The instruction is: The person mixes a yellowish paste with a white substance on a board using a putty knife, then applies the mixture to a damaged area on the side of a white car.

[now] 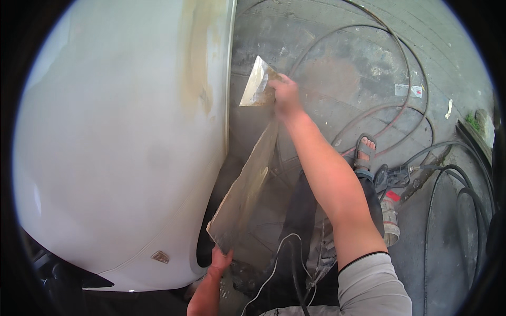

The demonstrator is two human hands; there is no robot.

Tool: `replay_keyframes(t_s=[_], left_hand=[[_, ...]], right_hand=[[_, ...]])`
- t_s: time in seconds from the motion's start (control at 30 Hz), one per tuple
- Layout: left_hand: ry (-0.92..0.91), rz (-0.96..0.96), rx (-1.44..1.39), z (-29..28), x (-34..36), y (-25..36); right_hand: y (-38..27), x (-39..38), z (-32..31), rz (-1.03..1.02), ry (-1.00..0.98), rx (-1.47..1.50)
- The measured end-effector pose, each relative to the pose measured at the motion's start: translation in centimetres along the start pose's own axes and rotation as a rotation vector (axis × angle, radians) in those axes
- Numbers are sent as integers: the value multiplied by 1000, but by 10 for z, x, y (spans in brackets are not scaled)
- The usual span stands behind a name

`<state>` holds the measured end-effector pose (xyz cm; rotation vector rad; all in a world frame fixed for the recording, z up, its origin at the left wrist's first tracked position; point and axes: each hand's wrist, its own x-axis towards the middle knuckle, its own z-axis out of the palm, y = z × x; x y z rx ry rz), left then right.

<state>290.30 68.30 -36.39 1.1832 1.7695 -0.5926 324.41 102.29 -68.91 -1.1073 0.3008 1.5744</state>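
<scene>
My right hand (288,98) is closed round a putty spreader (255,85), whose pale, smeared blade points toward the car's edge. Lower down, my left hand (221,258) grips the near end of a thin, stained board (241,196) that is tilted on its long edge. The board's far end reaches up below my right hand. To the left lies a white car body panel (116,137) with a streaky tan patch of filler (199,63) along its right side. The spreader is apart from the panel. A small badge (160,257) sits on the panel's near end.
Hoses (416,68) loop over the grey floor (337,68) at the far right, and black hoses (429,221) coil nearer. A dirty white container (390,224) stands beside my leg. My sandalled foot (365,150) is on the floor. A white cord (274,263) hangs near my lap.
</scene>
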Motion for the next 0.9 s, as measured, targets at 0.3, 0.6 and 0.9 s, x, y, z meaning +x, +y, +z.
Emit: replay_keyframes(t_s=[0.3, 0.6, 0.9], left_hand=[[204, 147, 94, -16, -7, 80], [266, 233, 255, -98, -18, 184], [499, 493, 382, -159, -74, 356]], right_hand=[[-67, -76, -113, 52, 168, 69], [-170, -233, -214, -4, 303, 33], [-337, -398, -213, -183, 293, 112]])
